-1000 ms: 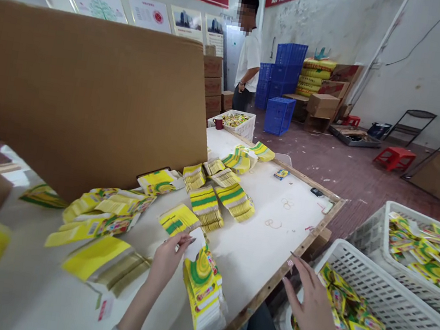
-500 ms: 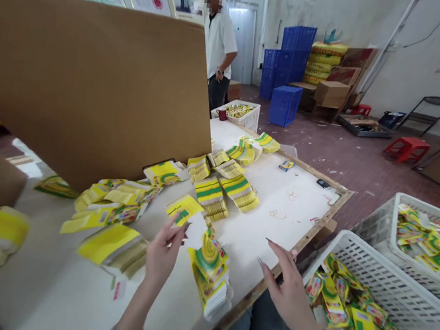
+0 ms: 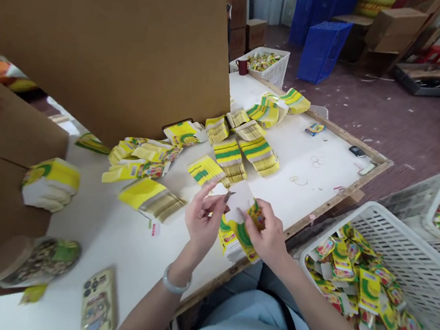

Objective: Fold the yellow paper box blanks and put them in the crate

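1. At the centre of the frame, a person's two bare hands meet above a white desk, seen from the wearer's own viewpoint.
2. The right hand, right of centre, has its grip closed around a yellow-and-green paper packet, thumb on the near face and fingers curled at the far edge.
3. The left hand, just left of centre, has thumb and forefinger drawn together beside the packet's white flap. Whether this grip pinches the paper or only sits against it, I cannot tell.
4. The key relation: the packet lies between the hands, to the right of the left grip and inside the right one. Its long axis appears to slant from the white flap at upper left to the printed end at lower right. The left fingertips are nearest the flap; the right hand is nearest the printed body.
5. Directly below the held packet, near the desk's front edge, a pile of similar packets is partly hidden by it.
6. Beyond the hands, near the middle of the frame, banded bundles lie on the desk, with a flat yellow stack closer in.
7. At lower right, a white basket holds many loose packets; at lower left lie a phone and a jar on its side.
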Motion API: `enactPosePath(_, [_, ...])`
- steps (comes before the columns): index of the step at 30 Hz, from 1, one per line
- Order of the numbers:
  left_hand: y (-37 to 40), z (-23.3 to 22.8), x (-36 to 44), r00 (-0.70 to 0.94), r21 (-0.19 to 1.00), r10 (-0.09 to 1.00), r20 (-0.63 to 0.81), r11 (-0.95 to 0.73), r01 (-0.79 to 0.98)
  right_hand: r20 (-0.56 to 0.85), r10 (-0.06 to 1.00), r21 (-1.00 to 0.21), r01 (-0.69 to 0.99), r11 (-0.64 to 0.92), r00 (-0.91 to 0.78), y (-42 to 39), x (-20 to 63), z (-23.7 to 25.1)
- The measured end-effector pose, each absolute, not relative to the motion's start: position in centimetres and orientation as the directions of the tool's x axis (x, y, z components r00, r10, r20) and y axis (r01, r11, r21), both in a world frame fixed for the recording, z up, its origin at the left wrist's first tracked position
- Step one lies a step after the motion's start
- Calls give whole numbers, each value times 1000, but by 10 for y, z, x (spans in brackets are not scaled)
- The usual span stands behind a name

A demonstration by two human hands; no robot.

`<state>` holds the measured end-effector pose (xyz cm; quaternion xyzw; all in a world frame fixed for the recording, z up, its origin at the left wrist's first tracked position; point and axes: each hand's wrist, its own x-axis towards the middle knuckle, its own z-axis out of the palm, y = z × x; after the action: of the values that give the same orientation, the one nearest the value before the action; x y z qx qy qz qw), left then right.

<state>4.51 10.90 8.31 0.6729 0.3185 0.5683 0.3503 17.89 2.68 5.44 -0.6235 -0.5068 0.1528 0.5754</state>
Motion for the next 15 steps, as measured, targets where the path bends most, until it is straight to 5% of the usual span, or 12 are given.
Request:
enactPosePath(3, [89,68,49,327,865,804,496,-493,-100,385,766,-897,404,180,514,18,182,53])
enactPosePath(8, [40,37,55,728,923,595,340,-362,-135,426,721,-895,371,247,547,10,181,55])
enactPosePath(15, [30,39,55,704,964,681,203,-266,-21,240,810,-969,189,162,535,-4,179,50])
